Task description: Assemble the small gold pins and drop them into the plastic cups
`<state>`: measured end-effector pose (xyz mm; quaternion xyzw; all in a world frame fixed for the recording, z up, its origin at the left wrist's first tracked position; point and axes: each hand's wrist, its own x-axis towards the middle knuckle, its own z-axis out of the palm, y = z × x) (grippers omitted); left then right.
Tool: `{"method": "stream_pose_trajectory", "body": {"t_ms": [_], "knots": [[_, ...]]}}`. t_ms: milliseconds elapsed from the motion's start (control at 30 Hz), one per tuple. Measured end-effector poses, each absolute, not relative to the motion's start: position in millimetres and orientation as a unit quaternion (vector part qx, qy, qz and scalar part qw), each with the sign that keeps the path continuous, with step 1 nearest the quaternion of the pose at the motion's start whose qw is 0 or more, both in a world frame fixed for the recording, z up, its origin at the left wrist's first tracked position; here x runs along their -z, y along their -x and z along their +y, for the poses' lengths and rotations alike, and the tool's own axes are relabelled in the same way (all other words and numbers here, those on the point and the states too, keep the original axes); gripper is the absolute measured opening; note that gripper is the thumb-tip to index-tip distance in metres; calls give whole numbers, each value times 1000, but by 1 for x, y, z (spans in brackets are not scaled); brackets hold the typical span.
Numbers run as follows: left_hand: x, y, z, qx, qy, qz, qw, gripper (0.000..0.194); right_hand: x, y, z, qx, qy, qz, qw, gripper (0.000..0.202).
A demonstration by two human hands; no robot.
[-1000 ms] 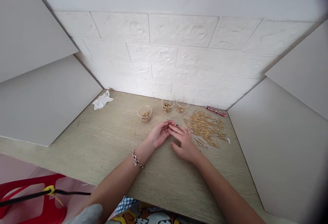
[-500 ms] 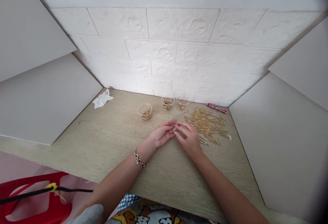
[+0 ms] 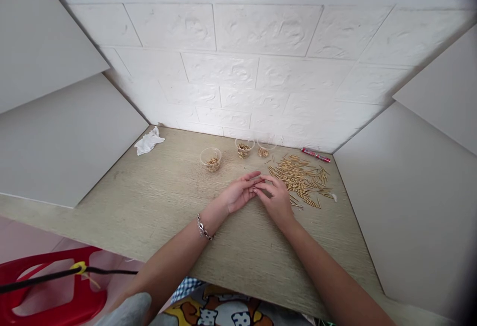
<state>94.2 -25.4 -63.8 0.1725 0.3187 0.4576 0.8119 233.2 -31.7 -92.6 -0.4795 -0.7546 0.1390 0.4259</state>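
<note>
L grip point(image 3: 240, 193) & R grip point(image 3: 276, 198) fingertips touching, contents unclear; brass pins point(image 3: 300, 179) just right

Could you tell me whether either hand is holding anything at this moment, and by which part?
It cannot be told: the left hand and right hand meet fingertip to fingertip beside the brass pins; anything pinched there is too small to see.

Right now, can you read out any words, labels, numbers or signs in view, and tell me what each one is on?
None can be read.
Red wrapper against the wall: light marks, too small and blurred to read.
Patterned cloth at the bottom edge: cartoon shapes, no letters legible.
Clear cups, brass pins: no markings visible.
</note>
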Motion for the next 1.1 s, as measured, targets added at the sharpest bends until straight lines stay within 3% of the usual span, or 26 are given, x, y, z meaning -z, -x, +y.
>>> {"method": "stream_pose_trajectory", "body": {"t_ms": [100, 267, 367, 567, 1100], "knots": [[65, -93, -23, -453, -162, 316, 818, 24, 90, -232, -33, -151, 470, -752, 436, 12], [63, -94, -24, -447, -184, 320, 815, 34, 86, -234, -34, -205, 481, -702, 483, 19], [63, -95, -24, -438, -205, 346, 804, 31, 85, -236, -33, -235, 500, -666, 501, 23], [65, -95, -23, -413, -212, 354, 812, 30, 86, -238, -31, -210, 503, -675, 498, 11], [63, -91, -18, -369, -163, 309, 861, 33, 89, -241, -27, -96, 477, -807, 335, 17]]}}
